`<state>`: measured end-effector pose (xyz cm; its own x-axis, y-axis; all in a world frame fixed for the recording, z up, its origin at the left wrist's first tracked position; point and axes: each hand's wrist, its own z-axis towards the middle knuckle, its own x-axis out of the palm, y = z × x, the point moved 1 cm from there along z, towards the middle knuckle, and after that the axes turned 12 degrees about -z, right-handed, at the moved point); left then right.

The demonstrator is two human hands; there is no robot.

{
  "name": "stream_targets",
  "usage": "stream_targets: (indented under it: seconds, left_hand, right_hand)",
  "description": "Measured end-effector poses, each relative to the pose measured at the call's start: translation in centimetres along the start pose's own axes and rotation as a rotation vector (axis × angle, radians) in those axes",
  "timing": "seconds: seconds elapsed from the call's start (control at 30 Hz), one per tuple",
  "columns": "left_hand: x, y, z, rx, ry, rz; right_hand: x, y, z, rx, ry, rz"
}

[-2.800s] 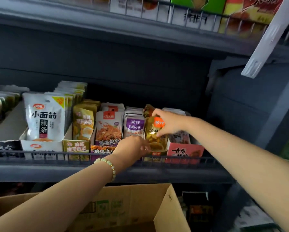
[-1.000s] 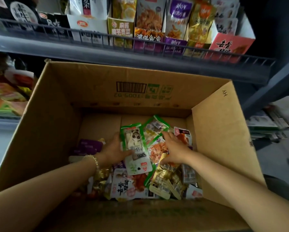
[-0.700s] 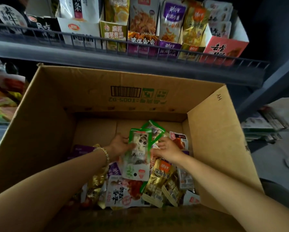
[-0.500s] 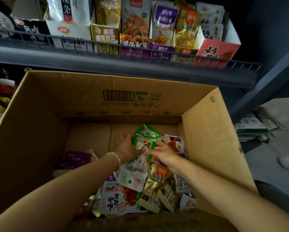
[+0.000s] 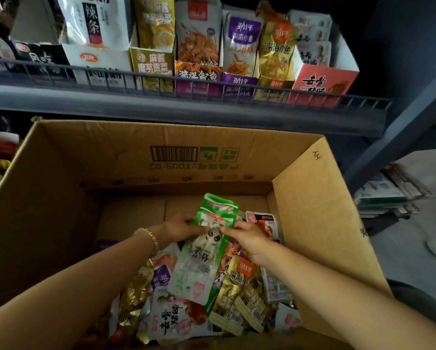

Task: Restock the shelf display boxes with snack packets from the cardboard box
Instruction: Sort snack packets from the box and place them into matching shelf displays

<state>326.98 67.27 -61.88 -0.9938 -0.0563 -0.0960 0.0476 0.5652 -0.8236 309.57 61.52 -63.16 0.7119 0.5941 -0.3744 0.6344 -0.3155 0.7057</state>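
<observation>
Starting nearest you, loose snack packets (image 5: 171, 322) lie heaped on the floor of the cardboard box (image 5: 320, 223). Just beyond them, your left hand (image 5: 179, 227) and right hand (image 5: 248, 237) sit close together, each pinching one side edge of the green-edged packets (image 5: 204, 251), held above the heap. Their long axis runs away from you, top end toward the far wall. The shelf display boxes (image 5: 320, 80) stand above and beyond, so your lift likely goes up and forward.

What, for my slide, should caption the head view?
Left hand and right hand pinch green packets inside the cardboard box below the shelf.
</observation>
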Motion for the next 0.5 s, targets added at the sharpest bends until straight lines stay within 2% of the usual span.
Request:
stream_targets:
  seconds: [0.13,0.27,0.37,0.43,0.5]
  left_hand:
    - [-1.5,-2.7,-2.4,0.159,-0.027,-0.038]
    - [-2.8,-6.5,-6.0,0.389,-0.15,-0.095]
    - [-3.7,-8.7,-8.6,0.486,-0.292,-0.32]
    - [-3.8,-9.8,-9.8,0.521,-0.358,-0.51]
    - [-3.4,-10.4,-10.4,0.521,-0.402,-0.6]
  right_hand:
    - [-0.7,3.4,-1.1,-0.151,0.015,0.015]
    - [-0.7,8.4,-3.2,-0.257,0.109,0.098]
    - [-0.6,11.8,-5.5,-0.357,0.245,0.166]
    - [-0.5,13.7,-7.1,-0.422,0.238,0.167]
    - [-0.6,14.8,-7.9,-0.459,0.175,0.222]
